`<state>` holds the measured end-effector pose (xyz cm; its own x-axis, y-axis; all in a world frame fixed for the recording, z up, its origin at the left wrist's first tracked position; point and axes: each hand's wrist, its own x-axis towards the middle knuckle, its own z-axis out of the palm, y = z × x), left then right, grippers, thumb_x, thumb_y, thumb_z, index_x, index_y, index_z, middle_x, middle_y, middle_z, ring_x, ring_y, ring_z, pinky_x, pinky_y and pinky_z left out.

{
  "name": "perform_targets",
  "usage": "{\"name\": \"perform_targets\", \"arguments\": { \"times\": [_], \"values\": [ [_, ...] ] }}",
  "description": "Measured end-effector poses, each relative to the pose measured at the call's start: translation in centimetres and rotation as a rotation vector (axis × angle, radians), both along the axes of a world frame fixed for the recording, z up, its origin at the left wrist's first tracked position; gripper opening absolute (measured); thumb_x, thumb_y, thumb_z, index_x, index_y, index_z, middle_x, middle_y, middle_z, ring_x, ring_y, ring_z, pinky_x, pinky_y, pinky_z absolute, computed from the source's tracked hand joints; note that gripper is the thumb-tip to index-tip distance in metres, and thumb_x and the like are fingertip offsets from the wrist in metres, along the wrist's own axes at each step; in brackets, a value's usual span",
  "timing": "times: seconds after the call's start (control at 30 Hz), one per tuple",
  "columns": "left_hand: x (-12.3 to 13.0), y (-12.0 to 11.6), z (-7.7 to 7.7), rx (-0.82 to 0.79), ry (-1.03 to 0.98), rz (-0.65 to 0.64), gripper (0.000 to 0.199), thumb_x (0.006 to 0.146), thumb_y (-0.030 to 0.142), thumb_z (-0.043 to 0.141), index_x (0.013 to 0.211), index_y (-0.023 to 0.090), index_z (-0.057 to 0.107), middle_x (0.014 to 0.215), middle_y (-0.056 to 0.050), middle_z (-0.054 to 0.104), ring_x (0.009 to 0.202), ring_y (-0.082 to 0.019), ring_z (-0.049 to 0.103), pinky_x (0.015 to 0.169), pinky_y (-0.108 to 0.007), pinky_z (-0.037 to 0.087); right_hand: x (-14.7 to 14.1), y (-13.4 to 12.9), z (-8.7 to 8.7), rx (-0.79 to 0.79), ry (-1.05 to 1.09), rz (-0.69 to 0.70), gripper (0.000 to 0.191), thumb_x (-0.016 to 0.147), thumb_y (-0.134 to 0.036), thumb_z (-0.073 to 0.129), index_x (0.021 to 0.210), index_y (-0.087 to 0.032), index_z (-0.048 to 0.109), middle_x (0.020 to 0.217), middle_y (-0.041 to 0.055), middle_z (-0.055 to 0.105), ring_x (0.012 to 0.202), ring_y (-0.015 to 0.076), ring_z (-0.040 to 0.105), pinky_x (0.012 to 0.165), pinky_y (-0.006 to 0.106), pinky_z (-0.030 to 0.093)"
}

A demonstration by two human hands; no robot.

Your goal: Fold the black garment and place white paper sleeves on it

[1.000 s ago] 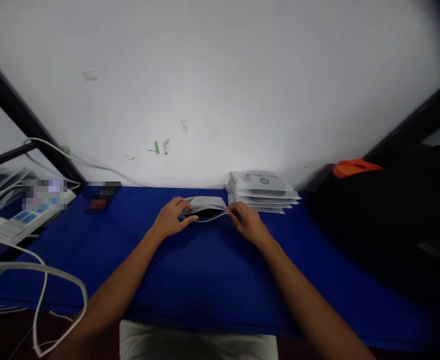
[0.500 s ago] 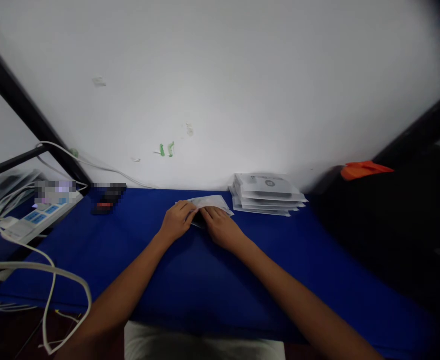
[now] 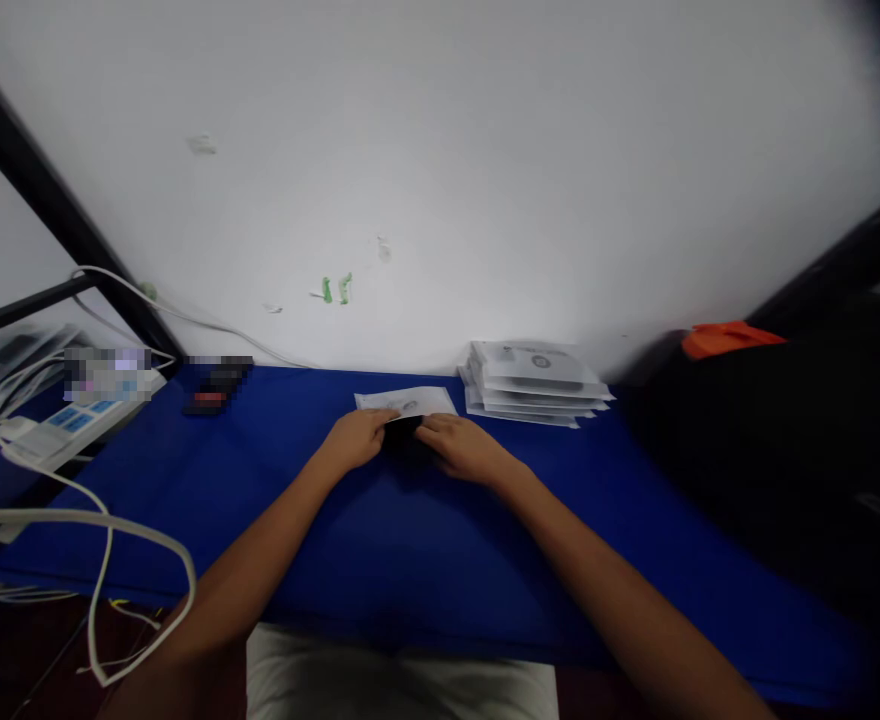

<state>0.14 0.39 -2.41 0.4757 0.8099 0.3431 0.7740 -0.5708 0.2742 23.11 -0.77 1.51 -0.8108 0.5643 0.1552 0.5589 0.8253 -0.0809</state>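
Note:
A whitish translucent plastic bag [image 3: 408,400] with a dark printed mark lies on the blue cloth in front of me. My left hand [image 3: 359,438] grips the left side of its near edge, fingers bent. At the right of the same edge, my right hand [image 3: 459,445] has its fingers curled in a grip. Between the two hands a black flat item [image 3: 402,428] shows at the bag's near end. Whether it sits inside the bag's mouth I cannot tell. My fingertips partly cover both things.
Similar bags [image 3: 537,375] are stacked at the back right by the wall. A pixelated dark object [image 3: 219,385] lies back left. A white power strip [image 3: 72,420] and looping white cables [image 3: 147,540] occupy the left. A black bulky item [image 3: 770,450] with orange cloth [image 3: 732,340] stands right.
My hands have moved apart, the right one shifting rightward. More of the black item and the bag's printed face now shows between them. The view has tilted slightly.

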Motion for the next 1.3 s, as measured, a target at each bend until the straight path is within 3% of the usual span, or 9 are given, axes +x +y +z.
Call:
{"name": "perform_targets", "arguments": {
  "times": [0.13,0.23,0.4,0.57,0.7,0.87,1.03,1.13,1.3],
  "values": [
    [-0.4,0.2,-0.5,-0.015,0.055,0.016,0.043,0.085,0.009,0.049,0.122,0.024,0.065,0.124,-0.006,0.067,0.112,-0.023,0.066,0.096,-0.037,0.053,2.3,-1.7,0.1,-0.127,0.298,0.137,0.037,0.070,-0.001,0.054,0.102,-0.017,0.061,0.098,0.0087,0.065,0.093,0.0230,0.058,0.083,0.036,0.048],
    [-0.7,0.7,-1.0,-0.013,0.088,0.031,0.037,0.089,0.028,0.056,0.125,0.020,0.061,0.134,-0.012,0.060,0.125,-0.028,0.056,0.103,-0.043,0.046,2.7,-2.5,0.0,-0.251,0.384,0.185,0.032,0.075,-0.004,0.055,0.101,-0.020,0.061,0.109,0.0083,0.065,0.105,0.0236,0.057,0.094,0.042,0.045],
    [-1.2,2.0,-1.5,0.022,0.111,0.114,0.047,0.094,0.043,0.051,0.132,0.018,0.054,0.144,-0.018,0.049,0.135,-0.035,0.044,0.105,-0.056,0.039,2.0,-3.0,-0.4,-0.246,0.376,-0.039,0.069,0.067,0.003,0.058,0.131,-0.019,0.049,0.137,0.0152,0.049,0.129,0.0280,0.044,0.107,0.048,0.038],
    [-1.0,1.2,0.0,0.217,-0.039,0.278,0.046,0.089,0.044,0.059,0.125,0.016,0.057,0.136,-0.022,0.054,0.127,-0.038,0.048,0.103,-0.056,0.039,2.2,-2.7,-1.0,-0.277,0.396,-0.158,0.059,0.076,-0.001,0.055,0.133,-0.015,0.048,0.129,0.0170,0.054,0.121,0.0260,0.052,0.102,0.045,0.044],
    [1.5,-2.1,1.9,-0.044,-0.225,0.038,0.053,0.089,0.053,0.055,0.128,0.018,0.052,0.131,-0.016,0.056,0.123,-0.030,0.053,0.104,-0.046,0.042,2.7,-2.5,-1.1,-0.274,0.390,-0.228,0.054,0.074,0.002,0.048,0.125,-0.015,0.055,0.118,0.0149,0.062,0.111,0.0252,0.058,0.096,0.043,0.047],
    [4.8,-5.2,2.0,-0.301,-0.109,-0.237,0.110,0.063,0.049,0.081,0.150,0.019,0.020,0.143,-0.020,0.044,0.131,-0.039,0.043,0.110,-0.057,0.032,2.6,-2.9,-0.5,-0.295,0.502,-0.221,0.044,0.076,-0.007,0.055,0.119,-0.016,0.055,0.111,0.0126,0.066,0.102,0.0255,0.061,0.089,0.041,0.050],
    [4.8,-4.8,1.1,-0.203,-0.371,-0.202,0.077,0.074,0.028,0.070,0.141,0.022,0.033,0.132,-0.014,0.050,0.122,-0.031,0.051,0.105,-0.049,0.042,2.0,-3.2,-0.5,-0.363,0.617,-0.226,0.030,0.085,-0.023,0.058,0.114,-0.018,0.054,0.106,0.0111,0.066,0.096,0.0237,0.063,0.086,0.040,0.050],
    [4.1,-4.4,1.5,-0.063,-0.566,-0.205,0.060,0.080,0.029,0.065,0.135,0.024,0.039,0.126,-0.011,0.052,0.118,-0.026,0.053,0.104,-0.045,0.043,1.7,-3.2,-1.0,-0.375,0.603,-0.210,0.043,0.083,-0.025,0.064,0.122,-0.017,0.050,0.118,0.0136,0.061,0.106,0.0257,0.060,0.091,0.042,0.048],
    [1.1,-3.2,4.2,-0.026,-0.415,-0.308,0.071,0.075,0.020,0.063,0.140,0.026,0.036,0.143,-0.012,0.039,0.132,-0.029,0.040,0.109,-0.048,0.039,1.9,-3.0,-1.3,-0.379,0.357,-0.144,0.050,0.077,-0.012,0.067,0.125,-0.017,0.052,0.116,0.0122,0.061,0.109,0.0272,0.055,0.092,0.042,0.047]
  ]
}}
